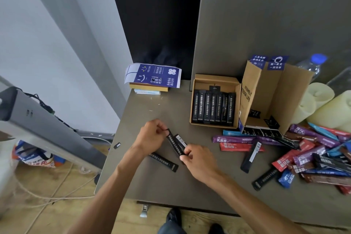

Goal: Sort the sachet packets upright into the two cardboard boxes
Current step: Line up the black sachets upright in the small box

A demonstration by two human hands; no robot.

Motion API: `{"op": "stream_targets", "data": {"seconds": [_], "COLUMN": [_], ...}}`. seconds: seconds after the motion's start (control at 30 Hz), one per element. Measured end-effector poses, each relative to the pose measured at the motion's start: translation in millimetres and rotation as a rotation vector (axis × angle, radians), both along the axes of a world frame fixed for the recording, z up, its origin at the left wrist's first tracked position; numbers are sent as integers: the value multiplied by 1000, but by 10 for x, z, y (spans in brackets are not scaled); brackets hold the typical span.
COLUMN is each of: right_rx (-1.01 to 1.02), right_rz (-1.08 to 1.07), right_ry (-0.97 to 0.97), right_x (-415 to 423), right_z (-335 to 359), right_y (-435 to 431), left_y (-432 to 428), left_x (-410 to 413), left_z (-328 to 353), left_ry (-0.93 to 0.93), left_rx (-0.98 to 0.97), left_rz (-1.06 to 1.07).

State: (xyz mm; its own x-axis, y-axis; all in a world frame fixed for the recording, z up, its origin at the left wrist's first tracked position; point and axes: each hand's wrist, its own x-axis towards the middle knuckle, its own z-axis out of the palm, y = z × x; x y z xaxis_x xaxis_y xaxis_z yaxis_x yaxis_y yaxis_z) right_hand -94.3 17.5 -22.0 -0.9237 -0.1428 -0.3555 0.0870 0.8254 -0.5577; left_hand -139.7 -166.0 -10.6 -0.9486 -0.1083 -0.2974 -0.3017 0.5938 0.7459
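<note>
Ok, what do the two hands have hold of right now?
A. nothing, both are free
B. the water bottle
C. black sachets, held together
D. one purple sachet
C: the left hand pinches the upper end and the right hand the lower end of the black sachets, two of them side by side.

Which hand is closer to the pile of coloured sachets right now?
Right. The right hand is left of the coloured sachets; the left hand is farther left. Both pinch the black sachets.
</note>
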Motion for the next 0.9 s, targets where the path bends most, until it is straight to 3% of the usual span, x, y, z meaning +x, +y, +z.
{"op": "stream_targets", "data": {"seconds": [0.3,0.47,0.67,0.9], "right_rx": [-242,-305,-382,-263], "right_rz": [-19,-59,-178,-240], "right_ry": [-55,-55,-21,170], "right_x": [-104,-106,-116,-148], "right_z": [252,309,368,343], "right_y": [301,444,609,946], "left_y": [242,416,735,1062], "left_x": [29,16,61,-236], "left_z": [258,343,319,279], "left_ry": [40,64,13,63], "left_rx": [273,227,332,201], "left_rz": [-46,-70,-152,-100]}}
